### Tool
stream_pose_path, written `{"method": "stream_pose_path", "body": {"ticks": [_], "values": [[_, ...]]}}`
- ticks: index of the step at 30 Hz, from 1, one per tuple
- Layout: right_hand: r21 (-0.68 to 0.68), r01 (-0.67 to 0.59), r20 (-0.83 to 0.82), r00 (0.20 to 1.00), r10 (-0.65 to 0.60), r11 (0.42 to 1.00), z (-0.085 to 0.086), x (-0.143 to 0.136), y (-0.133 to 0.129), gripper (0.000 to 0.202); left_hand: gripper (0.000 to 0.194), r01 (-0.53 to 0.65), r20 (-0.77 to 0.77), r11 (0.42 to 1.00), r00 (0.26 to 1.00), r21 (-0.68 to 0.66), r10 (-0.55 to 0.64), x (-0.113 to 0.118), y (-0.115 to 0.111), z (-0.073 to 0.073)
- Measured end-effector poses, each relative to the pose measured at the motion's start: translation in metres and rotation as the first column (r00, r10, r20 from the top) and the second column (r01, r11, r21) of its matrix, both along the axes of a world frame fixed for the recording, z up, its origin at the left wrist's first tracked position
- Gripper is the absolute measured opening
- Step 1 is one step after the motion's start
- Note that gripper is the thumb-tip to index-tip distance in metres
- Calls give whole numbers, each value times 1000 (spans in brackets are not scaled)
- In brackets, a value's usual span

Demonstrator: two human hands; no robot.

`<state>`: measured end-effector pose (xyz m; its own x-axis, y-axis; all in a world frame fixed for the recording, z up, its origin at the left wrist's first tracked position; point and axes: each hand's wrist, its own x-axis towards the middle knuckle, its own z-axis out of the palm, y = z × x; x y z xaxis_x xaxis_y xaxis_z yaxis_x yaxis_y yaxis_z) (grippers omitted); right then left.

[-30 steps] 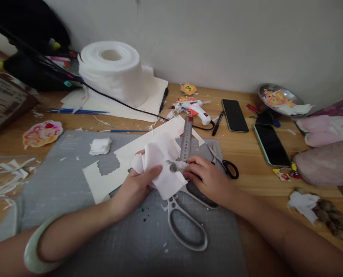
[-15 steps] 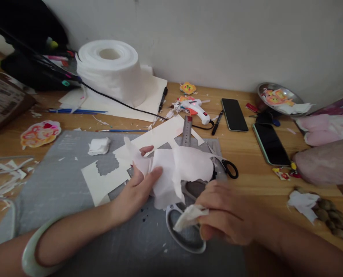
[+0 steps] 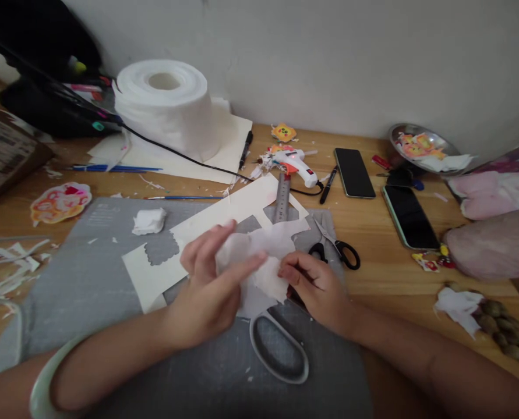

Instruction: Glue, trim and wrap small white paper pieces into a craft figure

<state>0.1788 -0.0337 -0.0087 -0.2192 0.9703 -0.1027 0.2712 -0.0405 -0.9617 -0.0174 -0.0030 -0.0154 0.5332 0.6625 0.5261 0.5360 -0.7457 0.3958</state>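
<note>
A thin white tissue sheet (image 3: 276, 237) is held up between my hands over the grey cutting mat, its lower part crumpled. My left hand (image 3: 211, 285), with a pale bangle on the wrist, grips its left side, the thumb lying across the front. My right hand (image 3: 318, 288) pinches the right edge between thumb and fingertips. Below the tissue lies the grey handle loop of large scissors (image 3: 303, 372); their blades are hidden. Small black-handled scissors (image 3: 346, 256) rest just beyond my right hand. Behind the tissue lies cut white card (image 3: 219, 216) with a metal ruler (image 3: 282, 201).
A big white tissue roll (image 3: 163, 116) stands at the back left. A white glue gun (image 3: 300, 167), its red light on, lies beyond the ruler. Two phones (image 3: 354, 173) and a metal bowl (image 3: 455, 166) are at right. A folded white wad (image 3: 149, 221) sits on the mat (image 3: 88, 279).
My right hand has moved up and left from above the grey scissors handle to the tissue's right edge. The crumpled piece it carried no longer shows separately. My left hand's fingers have lifted.
</note>
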Motion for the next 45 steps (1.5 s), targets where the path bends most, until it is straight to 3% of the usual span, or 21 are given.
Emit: {"method": "stream_pose_path", "body": {"ticks": [3, 5, 14, 18, 27, 32, 38, 45], "values": [[38, -19, 32, 999, 18, 999, 1, 0, 0, 19, 45, 312, -74, 942, 944, -122, -322, -1, -2, 10], [64, -27, 47, 999, 24, 998, 2, 1, 0, 19, 38, 365, -38, 909, 924, -201, -380, 0, -3, 12], [13, -77, 12, 997, 77, 997, 2, 2, 0, 20, 27, 360, 14, 884, 928, -298, -373, 1, 1, 8], [33, -88, 14, 996, 87, 996, 2, 2, -2, 20, 23, 314, 22, 916, 948, -248, -318, 0, 2, 9], [22, -80, -68, 994, 81, 997, 3, 2, 0, 21, 31, 277, 54, 910, 960, -309, -274, 1, 0, 10], [14, -4, -62, 998, 4, 1000, 4, 1, 0, 23, 29, 254, 76, 859, 966, -444, -246, 3, 0, 14], [10, -25, -81, 996, 26, 1000, 5, 1, 0, 20, 24, 193, 64, 814, 980, -547, -189, 5, 2, 9], [52, -58, -82, 995, 62, 997, 2, 2, -1, 20, 43, 237, 114, 781, 971, -577, -210, 7, 3, 6]]}}
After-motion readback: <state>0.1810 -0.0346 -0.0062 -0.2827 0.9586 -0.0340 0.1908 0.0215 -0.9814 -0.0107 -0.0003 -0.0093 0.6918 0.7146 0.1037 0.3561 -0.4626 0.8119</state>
